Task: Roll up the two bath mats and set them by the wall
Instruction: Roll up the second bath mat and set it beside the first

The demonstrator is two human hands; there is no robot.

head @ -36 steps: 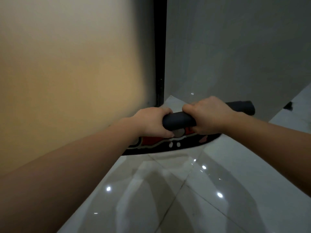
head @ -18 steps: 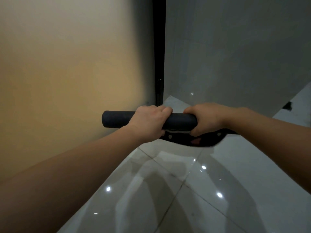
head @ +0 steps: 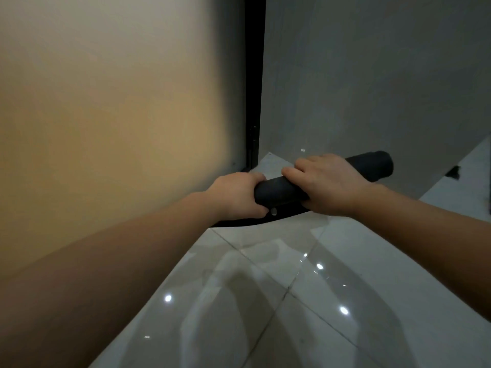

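A dark bath mat (head: 276, 193) is wound into a tight roll that lies across the white floor near the corner. Its right end (head: 377, 166) sticks out past my right hand. A thin strip of the mat's flat edge (head: 239, 223) shows under the roll. My left hand (head: 236, 196) grips the roll's left part with fingers curled over the top. On the middle of the roll, my right hand (head: 329, 183) presses down with fingers wrapped over it. A second mat is not in view.
A beige wall (head: 106, 115) runs close along the left. A grey wall (head: 372, 75) stands behind, with a black vertical frame (head: 253, 83) in the corner. Glossy white floor tiles (head: 265, 301) lie in front. A small dark object (head: 453, 171) sits at the far right.
The roll shifted right: half a second ago its left end stuck out past my left hand, now the right end protrudes. Less of the mat's patterned flat part shows than one second ago.
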